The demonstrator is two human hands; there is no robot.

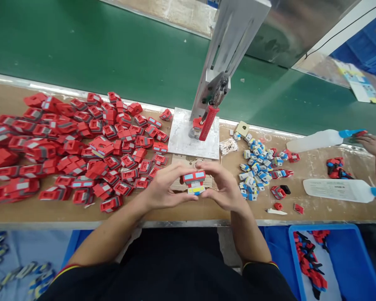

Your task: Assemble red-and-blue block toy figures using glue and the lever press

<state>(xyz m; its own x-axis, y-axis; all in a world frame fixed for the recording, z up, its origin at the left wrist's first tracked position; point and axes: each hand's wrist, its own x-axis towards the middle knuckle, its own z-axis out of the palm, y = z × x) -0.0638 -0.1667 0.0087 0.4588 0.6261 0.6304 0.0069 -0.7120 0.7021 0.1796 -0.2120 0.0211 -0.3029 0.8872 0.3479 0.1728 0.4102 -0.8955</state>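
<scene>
Between my two hands, in front of the press, is a small red toy vehicle part [194, 177] with light blue windows and a white, yellow and blue piece [196, 190] at its lower side. My left hand [169, 186] grips it from the left with thumb and fingers. From the other side, my right hand [224, 186] pinches it the same way. Just beyond stands a hand press [209, 113] with a red handle, on a metal base plate [181, 140]. Whether the two pieces are fully joined I cannot tell.
Many red toy parts [72, 142] are heaped on the left. White, blue and yellow pieces [257, 167] lie to the right, with cotton swabs [228, 146] and two plastic bottles [335, 190]. A blue bin [347, 251] sits below. Another person's hand [374, 144] is at far right.
</scene>
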